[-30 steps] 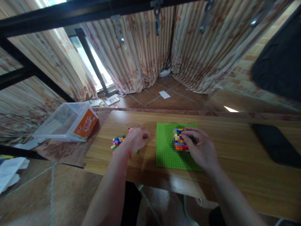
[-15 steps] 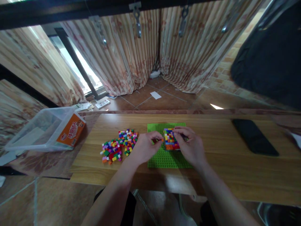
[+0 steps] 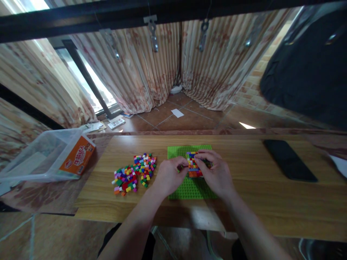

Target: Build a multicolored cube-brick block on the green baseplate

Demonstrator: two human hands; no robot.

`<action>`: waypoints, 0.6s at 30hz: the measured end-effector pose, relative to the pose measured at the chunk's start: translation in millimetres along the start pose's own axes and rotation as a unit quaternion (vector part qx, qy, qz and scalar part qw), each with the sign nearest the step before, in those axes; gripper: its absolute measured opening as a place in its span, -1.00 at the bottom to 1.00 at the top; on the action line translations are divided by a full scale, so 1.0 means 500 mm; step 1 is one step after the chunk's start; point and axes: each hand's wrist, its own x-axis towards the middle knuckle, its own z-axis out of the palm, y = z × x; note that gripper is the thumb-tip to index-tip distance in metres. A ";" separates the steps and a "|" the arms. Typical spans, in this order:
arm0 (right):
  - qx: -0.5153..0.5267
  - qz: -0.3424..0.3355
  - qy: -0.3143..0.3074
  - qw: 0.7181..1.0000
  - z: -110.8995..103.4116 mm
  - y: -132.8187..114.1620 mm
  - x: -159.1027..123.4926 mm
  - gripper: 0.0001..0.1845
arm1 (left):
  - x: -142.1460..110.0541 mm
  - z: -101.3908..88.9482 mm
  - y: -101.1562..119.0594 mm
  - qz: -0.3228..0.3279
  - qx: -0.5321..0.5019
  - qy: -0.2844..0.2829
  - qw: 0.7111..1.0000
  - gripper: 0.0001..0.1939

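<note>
A block built of many-coloured toy bricks [image 3: 192, 165] stands on a green studded baseplate [image 3: 180, 191]. My right hand [image 3: 217, 171] grips the block from the right, thumb and fingers curled over its upper and right parts, hiding much of it. At the block's left edge my left hand [image 3: 172, 175] is closed in a pinch, fingertips touching or almost touching the block. A small building brick showed orange at those fingertips a moment ago; now the fingers mostly cover it. Left of the baseplate lies a loose pile of small bricks [image 3: 135, 173] in many colours.
The wooden table [image 3: 252, 202] carries a black phone-like slab [image 3: 289, 160] on the right. Beyond its left end sits a clear plastic bin [image 3: 35, 177] with an orange label. Metal clips [image 3: 153, 36] hang from a dark bar above. Striped curtains [image 3: 146, 76] stand behind.
My left hand has brought its pinched fingertips in against the block's left side. My right hand keeps its hold on the block. The whole view has tilted and shifted slightly.
</note>
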 end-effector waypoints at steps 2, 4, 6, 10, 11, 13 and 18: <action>-0.002 0.000 0.001 1.000 0.001 -0.001 -0.001 -0.85 | 0.000 0.002 0.001 -0.002 -0.009 0.003 1.000 -0.90; -0.009 -0.003 0.003 1.000 0.003 -0.002 -0.003 -0.85 | 0.000 0.004 0.000 -0.002 -0.019 0.004 1.000 -0.89; -0.021 -0.008 0.003 1.000 0.005 -0.003 -0.005 -0.84 | 0.000 0.006 -0.003 0.000 -0.026 0.004 1.000 -0.89; -0.044 -0.016 0.001 0.999 0.008 -0.006 -0.008 -0.83 | 0.001 0.009 -0.006 0.003 -0.032 0.004 0.999 -0.89; -0.048 -0.018 0.002 0.999 0.009 -0.007 -0.008 -0.83 | 0.001 0.009 -0.006 0.002 -0.035 0.005 0.999 -0.89; -0.057 -0.021 0.005 0.998 0.011 -0.007 -0.009 -0.84 | 0.002 0.010 -0.005 0.000 -0.040 0.006 0.999 -0.89; -0.071 -0.025 0.005 0.997 0.013 -0.006 -0.008 -0.86 | 0.001 0.010 -0.001 -0.007 -0.060 0.009 0.998 -0.89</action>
